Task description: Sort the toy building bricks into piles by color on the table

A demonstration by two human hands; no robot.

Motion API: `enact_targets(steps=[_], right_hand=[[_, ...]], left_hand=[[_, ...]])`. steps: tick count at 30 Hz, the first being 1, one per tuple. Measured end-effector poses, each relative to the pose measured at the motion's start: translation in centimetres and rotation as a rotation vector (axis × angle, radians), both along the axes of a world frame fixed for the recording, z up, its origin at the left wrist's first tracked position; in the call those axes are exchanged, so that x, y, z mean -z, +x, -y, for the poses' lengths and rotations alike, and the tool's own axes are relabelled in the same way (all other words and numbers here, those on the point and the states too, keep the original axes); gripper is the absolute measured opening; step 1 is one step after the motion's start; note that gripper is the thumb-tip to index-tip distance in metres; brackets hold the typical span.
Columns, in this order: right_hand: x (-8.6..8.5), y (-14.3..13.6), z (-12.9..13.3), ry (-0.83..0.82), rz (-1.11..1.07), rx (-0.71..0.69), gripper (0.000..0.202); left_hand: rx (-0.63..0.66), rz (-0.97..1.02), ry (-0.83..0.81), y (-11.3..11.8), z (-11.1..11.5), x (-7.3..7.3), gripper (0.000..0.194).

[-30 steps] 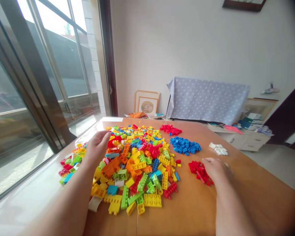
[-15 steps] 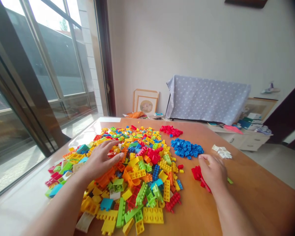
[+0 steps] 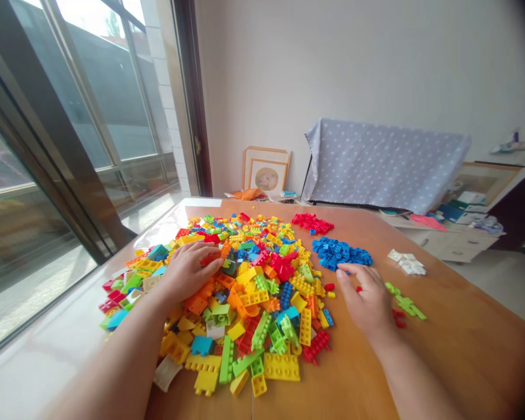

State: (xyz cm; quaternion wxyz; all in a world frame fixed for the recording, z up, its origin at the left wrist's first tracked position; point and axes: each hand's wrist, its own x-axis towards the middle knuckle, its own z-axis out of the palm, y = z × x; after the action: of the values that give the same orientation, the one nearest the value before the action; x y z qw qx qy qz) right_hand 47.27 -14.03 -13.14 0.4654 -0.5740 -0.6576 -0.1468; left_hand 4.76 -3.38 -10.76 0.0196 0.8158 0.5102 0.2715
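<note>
My left hand (image 3: 191,272) rests on the left part of a big mixed heap of toy building bricks (image 3: 254,297). Its fingers are stretched out, the thumb apart from them, with nothing seen gripped. At the near edge of a pile of blue bricks (image 3: 341,254) is my right hand (image 3: 367,297), thumb and forefinger tips together. Whether a small brick sits between them I cannot make out. Partly behind that hand lie red bricks (image 3: 399,318), and beside them a green group of bricks (image 3: 406,302).
A red brick pile (image 3: 312,223) lies farther back on the wooden table (image 3: 455,350), and white bricks (image 3: 406,262) lie on the right. Glass windows (image 3: 114,87) line the left side. Beyond the table stands something under a dotted grey cloth (image 3: 380,163).
My right hand has moved left to the blue pile's near edge, uncovering the green bricks. My left hand has stayed on the heap. The view has shifted slightly.
</note>
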Motion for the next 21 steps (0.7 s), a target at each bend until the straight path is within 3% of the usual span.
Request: enact_targets(steps=[4, 9, 16, 21], right_hand=[[-1.4, -3.9, 1.0, -0.051, 0.038, -0.195, 0.019], [-3.0, -8.4, 2.5, -0.195, 0.163, -0.372, 0.042], [-3.0, -13.1, 2.0, -0.388, 0.355, -0.472, 0.077], [-3.2, -15.1, 0.1, -0.514, 0.361, -0.489, 0.075]], left_hand=[[-0.027, 0.060, 0.010, -0.2, -0.2, -0.1, 0.043], [-0.060, 0.138, 0.030, -0.5, -0.4, 0.0, 0.038], [-0.094, 0.204, 0.051, -0.4, -0.5, -0.1, 0.038], [-0.083, 0.207, 0.055, -0.5, -0.7, 0.1, 0.039]])
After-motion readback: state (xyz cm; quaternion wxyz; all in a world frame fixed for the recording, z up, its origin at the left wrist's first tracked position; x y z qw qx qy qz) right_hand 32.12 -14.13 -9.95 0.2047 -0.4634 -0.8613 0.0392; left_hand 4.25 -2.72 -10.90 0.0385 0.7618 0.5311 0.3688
